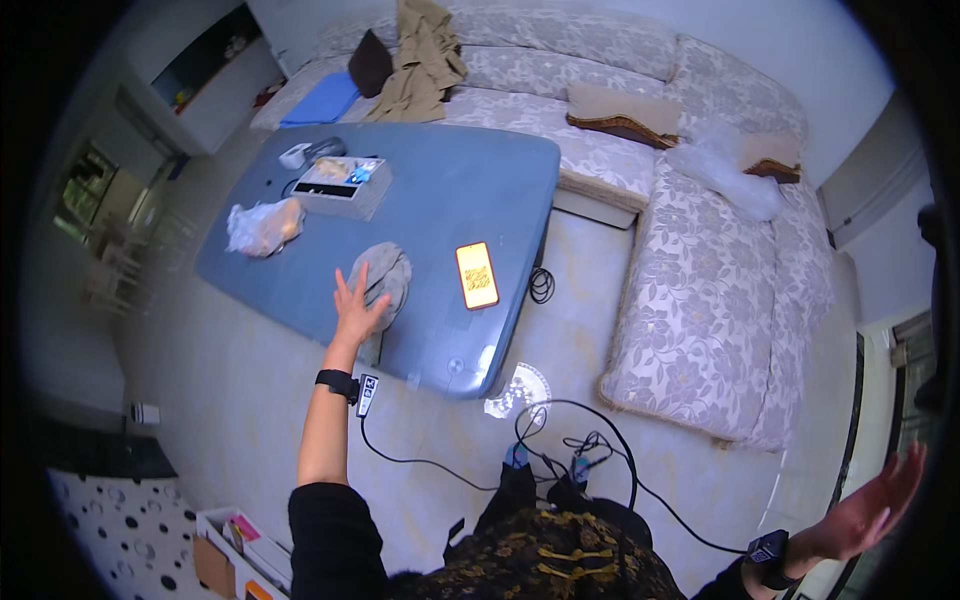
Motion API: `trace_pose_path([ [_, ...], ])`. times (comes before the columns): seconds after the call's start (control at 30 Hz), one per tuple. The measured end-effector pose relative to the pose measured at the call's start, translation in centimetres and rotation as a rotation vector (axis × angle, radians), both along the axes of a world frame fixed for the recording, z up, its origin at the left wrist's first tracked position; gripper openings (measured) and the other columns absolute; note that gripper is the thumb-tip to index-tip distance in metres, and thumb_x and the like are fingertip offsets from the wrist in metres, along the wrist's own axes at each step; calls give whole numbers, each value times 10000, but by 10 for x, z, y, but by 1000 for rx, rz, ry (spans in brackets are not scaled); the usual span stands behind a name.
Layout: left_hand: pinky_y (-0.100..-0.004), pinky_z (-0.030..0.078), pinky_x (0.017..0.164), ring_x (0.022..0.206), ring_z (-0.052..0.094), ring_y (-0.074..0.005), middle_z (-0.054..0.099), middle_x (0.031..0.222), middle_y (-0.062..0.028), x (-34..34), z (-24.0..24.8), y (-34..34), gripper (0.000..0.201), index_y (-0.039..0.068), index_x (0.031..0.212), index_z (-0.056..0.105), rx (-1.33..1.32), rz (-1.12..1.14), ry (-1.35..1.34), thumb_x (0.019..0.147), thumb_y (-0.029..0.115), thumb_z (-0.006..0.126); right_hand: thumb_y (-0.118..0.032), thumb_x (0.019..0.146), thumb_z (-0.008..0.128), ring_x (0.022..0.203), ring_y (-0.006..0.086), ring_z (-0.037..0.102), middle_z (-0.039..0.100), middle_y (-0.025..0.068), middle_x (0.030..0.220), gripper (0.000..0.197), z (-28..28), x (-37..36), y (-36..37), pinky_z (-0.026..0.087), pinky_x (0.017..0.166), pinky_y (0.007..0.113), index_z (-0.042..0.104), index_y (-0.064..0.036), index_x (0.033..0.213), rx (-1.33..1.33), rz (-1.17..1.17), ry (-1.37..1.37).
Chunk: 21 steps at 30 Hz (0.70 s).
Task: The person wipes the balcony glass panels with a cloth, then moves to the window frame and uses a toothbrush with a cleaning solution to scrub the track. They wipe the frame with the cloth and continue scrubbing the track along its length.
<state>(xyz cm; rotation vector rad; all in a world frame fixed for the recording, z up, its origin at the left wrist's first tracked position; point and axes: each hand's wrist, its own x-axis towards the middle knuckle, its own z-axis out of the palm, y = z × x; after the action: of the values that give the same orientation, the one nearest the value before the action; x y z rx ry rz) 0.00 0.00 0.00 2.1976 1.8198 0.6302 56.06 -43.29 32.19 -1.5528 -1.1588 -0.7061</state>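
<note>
Left hand (pixel 357 308) fingers spread on grey cloth (pixel 385 277), right hand (pixel 872 510) open, empty

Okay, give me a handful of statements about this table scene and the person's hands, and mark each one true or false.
1. The left hand reaches out over the grey cloth on the blue table. True.
2. The phone lies on the sofa. False: it lies on the table, to the right of the cloth, screen lit.
3. The right hand holds a cup. False: it is open, empty and stretched out to the side, away from the table.
4. A tan garment is draped over the sofa beyond the table. True.
5. Black cables lie on the floor near the table. True.
</note>
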Motion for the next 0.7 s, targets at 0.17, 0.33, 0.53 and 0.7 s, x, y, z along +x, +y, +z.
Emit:
trace_pose_path([
  [0.17, -726, 237, 996, 1374, 27, -560, -31, 1578, -120, 0, -74, 66, 878, 433, 1469, 190, -350, 246, 200, 754, 551, 687, -383, 954, 398, 1350, 292, 366, 403, 164, 1449, 587, -35, -22, 15, 249, 1096, 442, 402, 7, 1393, -144, -89, 266],
  [0.33, -741, 289, 941, 1353, 161, -523, 151, 1536, -127, 23, -118, 53, 718, 373, 1399, 363, -407, 500, 128, 770, 498, 685, -352, 978, 397, 1345, 282, 380, 419, 153, 1439, 547, -46, -28, -5, 260, 1099, 418, 397, -2, 1400, -249, -225, 296],
  [0.53, -579, 411, 821, 1118, 428, -369, 448, 1178, -150, 61, -127, -54, 519, 187, 1175, 554, -115, 357, 258, 706, 363, 690, -292, 987, 419, 1318, 262, 412, 453, 156, 1405, 489, -54, -22, -35, 292, 1083, 397, 418, -8, 1384, -237, -273, 384],
  [0.7, -507, 448, 790, 1018, 490, -365, 491, 1068, -146, 94, -122, -155, 484, 154, 1078, 580, -136, 57, 206, 641, 300, 727, -141, 977, 414, 1287, 238, 443, 486, 155, 1371, 399, -63, -13, -79, 348, 1024, 352, 452, 10, 1345, -218, -274, 466],
])
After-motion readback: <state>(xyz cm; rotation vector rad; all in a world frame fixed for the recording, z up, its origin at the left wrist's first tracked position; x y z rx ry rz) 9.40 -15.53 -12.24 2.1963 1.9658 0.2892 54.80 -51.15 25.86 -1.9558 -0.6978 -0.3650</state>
